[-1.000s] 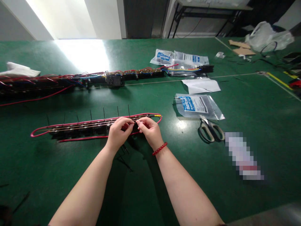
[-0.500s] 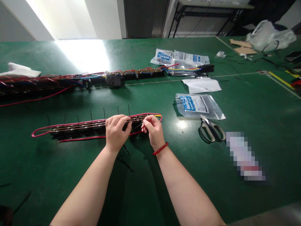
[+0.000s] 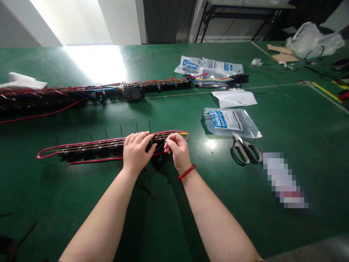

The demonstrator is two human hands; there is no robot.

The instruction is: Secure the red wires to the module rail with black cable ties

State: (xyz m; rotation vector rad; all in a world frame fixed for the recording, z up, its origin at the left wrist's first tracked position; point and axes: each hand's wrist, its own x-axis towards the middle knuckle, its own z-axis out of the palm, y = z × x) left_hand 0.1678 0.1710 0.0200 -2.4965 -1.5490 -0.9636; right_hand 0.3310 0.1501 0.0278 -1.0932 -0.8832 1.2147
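Green desk (image 3: 68, 203), near edge: left hand (image 3: 136, 154) lies over the red-looped wire harness (image 3: 89, 150), fingers loosely spread; right hand (image 3: 177, 151) pinches a thin dark tie (image 3: 160, 147) near the harness's right end. Scissors (image 3: 244, 152) and a foil parts bag (image 3: 229, 123) sit right; a longer harness (image 3: 136, 93) lies beyond.

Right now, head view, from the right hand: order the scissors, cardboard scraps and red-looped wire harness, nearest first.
From the right hand:
1. Red-looped wire harness: directly under the hand, running left.
2. Scissors: to the right on the green bench.
3. Cardboard scraps: far right, at the back of the bench.
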